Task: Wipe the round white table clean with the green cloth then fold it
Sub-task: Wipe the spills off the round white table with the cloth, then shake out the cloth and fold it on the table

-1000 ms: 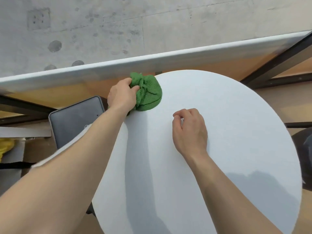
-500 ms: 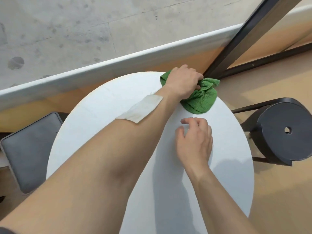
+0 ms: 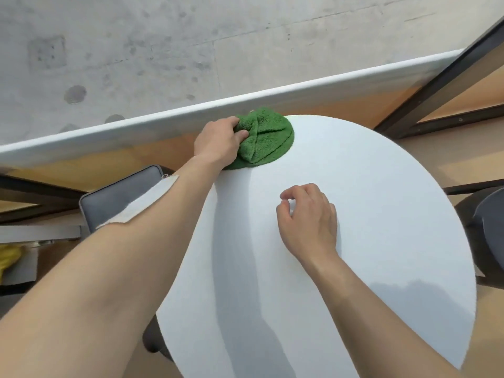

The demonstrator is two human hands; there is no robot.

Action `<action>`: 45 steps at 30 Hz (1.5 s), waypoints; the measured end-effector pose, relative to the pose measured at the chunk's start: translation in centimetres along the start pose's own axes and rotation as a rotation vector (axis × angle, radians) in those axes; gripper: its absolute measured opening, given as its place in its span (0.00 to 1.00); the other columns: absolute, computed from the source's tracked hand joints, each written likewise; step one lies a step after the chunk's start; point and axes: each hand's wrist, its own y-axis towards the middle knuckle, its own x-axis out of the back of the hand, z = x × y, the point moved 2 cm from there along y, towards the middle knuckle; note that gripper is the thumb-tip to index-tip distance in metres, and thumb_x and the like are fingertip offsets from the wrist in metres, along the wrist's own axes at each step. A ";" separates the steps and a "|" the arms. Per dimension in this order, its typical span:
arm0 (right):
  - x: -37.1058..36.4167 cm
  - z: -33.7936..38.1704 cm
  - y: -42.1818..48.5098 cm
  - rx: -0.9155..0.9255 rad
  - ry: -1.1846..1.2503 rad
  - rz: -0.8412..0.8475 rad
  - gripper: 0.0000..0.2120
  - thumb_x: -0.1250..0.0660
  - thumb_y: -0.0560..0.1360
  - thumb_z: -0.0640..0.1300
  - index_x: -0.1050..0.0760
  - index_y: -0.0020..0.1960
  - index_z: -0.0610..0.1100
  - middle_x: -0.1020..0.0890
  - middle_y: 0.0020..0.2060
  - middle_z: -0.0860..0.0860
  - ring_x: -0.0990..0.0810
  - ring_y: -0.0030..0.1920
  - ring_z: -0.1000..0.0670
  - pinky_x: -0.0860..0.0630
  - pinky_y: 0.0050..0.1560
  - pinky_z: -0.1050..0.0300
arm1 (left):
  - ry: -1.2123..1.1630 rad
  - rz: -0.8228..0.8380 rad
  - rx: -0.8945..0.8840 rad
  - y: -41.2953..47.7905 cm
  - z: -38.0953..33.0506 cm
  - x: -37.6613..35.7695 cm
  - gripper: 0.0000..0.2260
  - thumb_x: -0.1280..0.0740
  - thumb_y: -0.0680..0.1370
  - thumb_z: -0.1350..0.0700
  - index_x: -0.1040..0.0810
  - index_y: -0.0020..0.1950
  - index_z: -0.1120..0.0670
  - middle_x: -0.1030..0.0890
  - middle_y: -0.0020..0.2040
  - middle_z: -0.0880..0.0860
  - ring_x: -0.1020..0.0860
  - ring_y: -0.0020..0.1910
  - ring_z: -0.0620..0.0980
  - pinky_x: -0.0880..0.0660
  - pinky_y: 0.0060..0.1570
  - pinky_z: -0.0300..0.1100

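White table (image 3: 354, 214) bears green cloth (image 3: 266, 140) (partly under left hand (image 3: 218, 141)).

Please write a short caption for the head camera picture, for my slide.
Left hand presses the bunched green cloth at the far edge of the round white table; right hand rests on top.

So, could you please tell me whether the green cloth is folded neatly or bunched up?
Bunched up. The green cloth sits in a crumpled mound with irregular creases, gripped by the left hand at the table's far edge.
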 end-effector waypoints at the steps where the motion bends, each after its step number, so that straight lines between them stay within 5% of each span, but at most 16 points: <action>1: -0.5 0.9 -0.4 0.019 -0.005 0.011 0.10 0.38 0.79 0.44 0.20 0.56 0.48 0.22 0.55 0.50 0.23 0.55 0.46 0.36 0.56 0.53 | -0.026 -0.031 0.048 -1.5 2.1 0.3 0.10 0.37 0.81 0.45 0.23 0.51 0.50 0.18 0.53 0.54 0.23 0.56 0.59 0.30 0.45 0.48; 5: -2.3 4.5 -2.4 0.088 -0.006 0.051 0.11 0.39 0.79 0.44 0.20 0.56 0.48 0.21 0.54 0.50 0.23 0.55 0.46 0.35 0.58 0.52 | -0.139 -0.139 0.249 -9.6 9.1 0.6 0.12 0.37 0.81 0.46 0.22 0.54 0.53 0.18 0.54 0.56 0.23 0.56 0.61 0.29 0.48 0.49; 13: -5.9 6.9 -8.3 0.188 -0.095 0.154 0.12 0.39 0.78 0.44 0.19 0.56 0.47 0.21 0.54 0.49 0.23 0.55 0.44 0.34 0.57 0.49 | -0.279 -0.220 0.523 -25.8 14.2 -2.1 0.16 0.37 0.81 0.45 0.30 0.40 0.56 0.20 0.43 0.57 0.23 0.46 0.62 0.29 0.43 0.51; 23: -5.9 3.3 -15.1 0.378 -0.172 0.308 0.12 0.39 0.78 0.44 0.19 0.56 0.47 0.20 0.54 0.48 0.22 0.54 0.43 0.32 0.56 0.48 | -0.359 -0.168 0.766 -41.3 10.2 -7.7 0.19 0.38 0.81 0.42 0.32 0.34 0.51 0.23 0.35 0.52 0.22 0.40 0.58 0.24 0.39 0.51; 28: -3.4 -1.2 -18.7 0.268 -0.180 0.629 0.19 0.44 0.80 0.43 0.26 0.69 0.47 0.21 0.64 0.48 0.23 0.63 0.45 0.27 0.61 0.48 | -0.367 -0.048 0.828 -47.8 5.5 -7.7 0.18 0.33 0.78 0.43 0.25 0.35 0.54 0.21 0.31 0.52 0.21 0.35 0.55 0.23 0.34 0.49; 33: 0.9 -3.9 -21.2 -0.103 0.252 0.947 0.23 0.40 0.79 0.39 0.31 0.73 0.50 0.21 0.61 0.52 0.22 0.60 0.49 0.25 0.62 0.50 | -0.843 -0.128 0.712 -50.0 -0.1 -3.6 0.03 0.28 0.77 0.56 0.15 0.46 0.48 0.14 0.40 0.45 0.16 0.41 0.44 0.19 0.41 0.40; 38: 7.2 -3.7 -20.7 -0.303 0.747 0.954 0.14 0.39 0.75 0.37 0.18 0.53 0.47 0.17 0.44 0.49 0.21 0.45 0.47 0.25 0.53 0.50 | -1.155 -0.007 0.576 -49.8 -3.8 -0.7 0.13 0.31 0.75 0.69 0.17 0.53 0.54 0.13 0.48 0.52 0.16 0.48 0.46 0.21 0.48 0.37; 43: 13.9 -2.6 -19.8 -0.201 0.899 0.932 0.08 0.34 0.79 0.35 0.21 0.44 0.44 0.17 0.41 0.45 0.19 0.40 0.45 0.22 0.47 0.48 | -1.108 0.043 0.650 -48.3 -7.0 0.7 0.06 0.27 0.76 0.54 0.18 0.52 0.50 0.14 0.47 0.47 0.18 0.50 0.48 0.24 0.50 0.42; 45: 16.2 -1.8 -20.1 -0.161 0.928 0.958 0.09 0.34 0.79 0.35 0.21 0.43 0.44 0.16 0.41 0.45 0.17 0.39 0.46 0.20 0.43 0.51 | -0.972 0.040 0.659 -47.5 -8.8 1.4 0.13 0.27 0.74 0.45 0.19 0.56 0.47 0.17 0.51 0.43 0.20 0.53 0.46 0.28 0.48 0.41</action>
